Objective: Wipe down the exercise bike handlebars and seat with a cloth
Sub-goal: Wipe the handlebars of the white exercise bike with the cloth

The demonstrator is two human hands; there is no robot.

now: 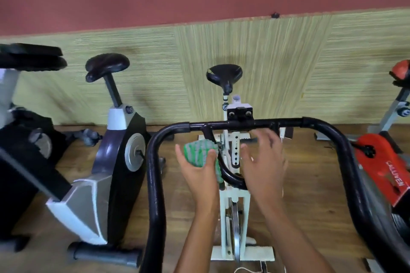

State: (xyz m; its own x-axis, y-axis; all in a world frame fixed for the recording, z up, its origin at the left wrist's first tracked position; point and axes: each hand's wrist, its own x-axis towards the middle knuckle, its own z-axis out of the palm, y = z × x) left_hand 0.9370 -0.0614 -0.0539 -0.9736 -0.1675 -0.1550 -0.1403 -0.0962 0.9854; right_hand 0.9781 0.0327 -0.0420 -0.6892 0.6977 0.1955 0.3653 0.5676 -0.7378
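Head view, looking down over the front of a white-framed exercise bike (235, 197).

Handlebars (153, 175): black tube, a straight crossbar running left to right across mid-frame, with both ends bending down toward the viewer as long side grips. A smaller curved black bar (230, 176) loops down from the crossbar at the centre.

Left hand (197, 162): fingers and thumb curled round a bunched green-and-white striped cloth (196, 153), held inside the handlebar loop, just left of the curved centre bar. The cloth's right edge hangs down against that bar; it appears to touch it. The cloth sits below the crossbar, apart from the left side grip.

Right hand (264, 157): fingers spread and loosely bent, holding nothing. Blurred. Fingertips lie just below the crossbar, right of the centre column; whether they touch the bar cannot be told. The heel of the hand overlaps the lower end of the curved bar. The two hands are near each other, with the curved bar and white column between them.

Seat (224, 75): black saddle on its post beyond the crossbar, well apart from both hands and the cloth.

Surroundings: a grey-and-black exercise bike (106, 175) with its own dark saddle stands to the left; a red bike (381, 162) at the right edge. Wooden floor (310, 184) beneath, straw-coloured wall panel (266, 51) behind, red wall above.
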